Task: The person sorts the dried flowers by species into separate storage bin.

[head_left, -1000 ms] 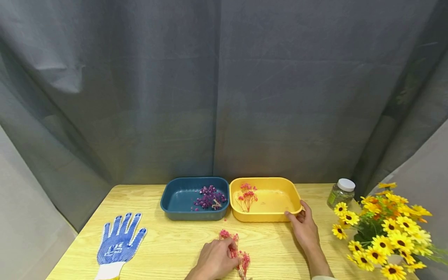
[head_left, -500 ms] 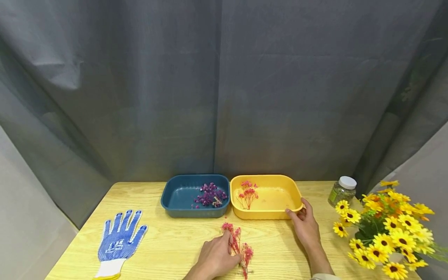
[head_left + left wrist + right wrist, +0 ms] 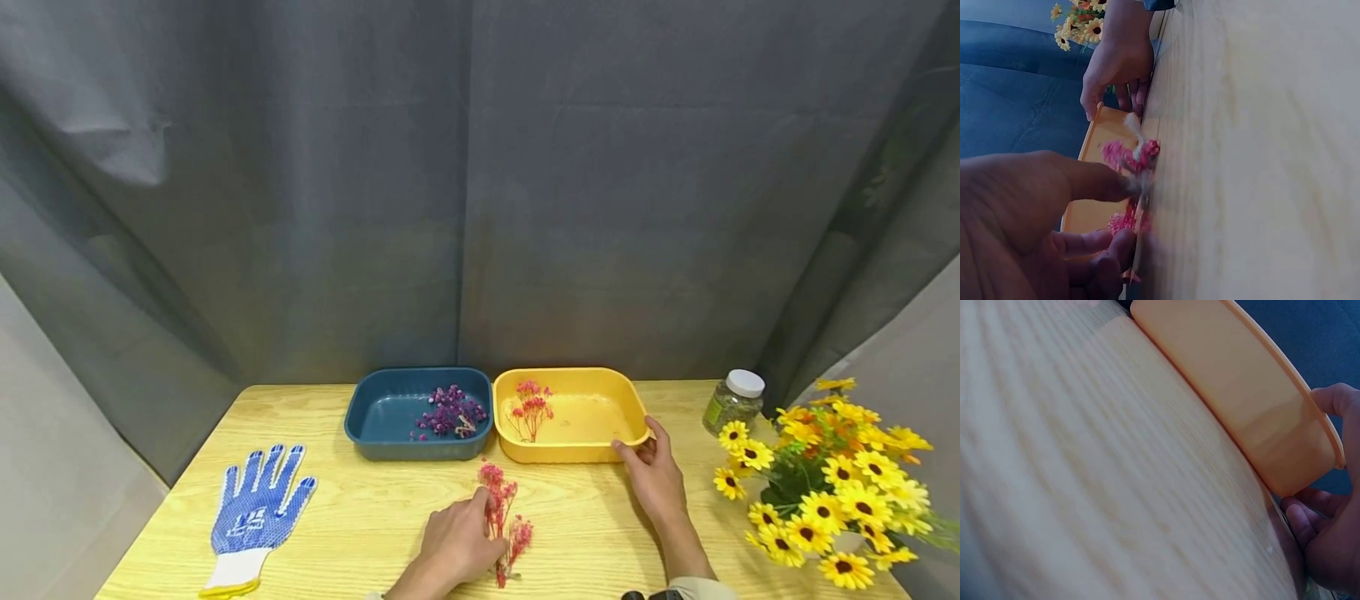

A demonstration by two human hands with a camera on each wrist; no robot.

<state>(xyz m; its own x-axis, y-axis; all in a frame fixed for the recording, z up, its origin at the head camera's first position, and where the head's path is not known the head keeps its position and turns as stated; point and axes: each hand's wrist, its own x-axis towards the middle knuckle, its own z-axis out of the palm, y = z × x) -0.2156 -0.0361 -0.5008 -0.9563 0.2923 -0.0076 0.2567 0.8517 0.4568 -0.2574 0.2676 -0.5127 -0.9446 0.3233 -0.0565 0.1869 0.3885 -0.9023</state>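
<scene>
On the table in front of the trays, my left hand (image 3: 463, 540) pinches a bunch of pink dried flowers (image 3: 495, 479) by its stems, between thumb and fingers. In the left wrist view a pale tie (image 3: 1138, 140) shows near the thumb tip of the left hand (image 3: 1029, 206), and pink heads lie beyond it. My right hand (image 3: 657, 483) holds the near right corner of the yellow tray (image 3: 570, 452), thumb on the rim. In the right wrist view, the other fingers of the right hand (image 3: 1335, 531) are low against the tray's end. A red-pink sprig (image 3: 532, 410) lies inside the yellow tray.
Beside the yellow tray stands a dark blue tray (image 3: 378, 450) with purple dried flowers (image 3: 450, 412). A blue-and-white glove (image 3: 253, 521) lies at the left. At the right are a white-lidded jar (image 3: 735, 402) and yellow artificial flowers (image 3: 840, 500). A grey curtain (image 3: 375, 208) hangs behind.
The pink bunch's lower heads have shifted left towards the upper ones, and more of the bunch shows past my left fingers. My right hand stays at the tray corner.
</scene>
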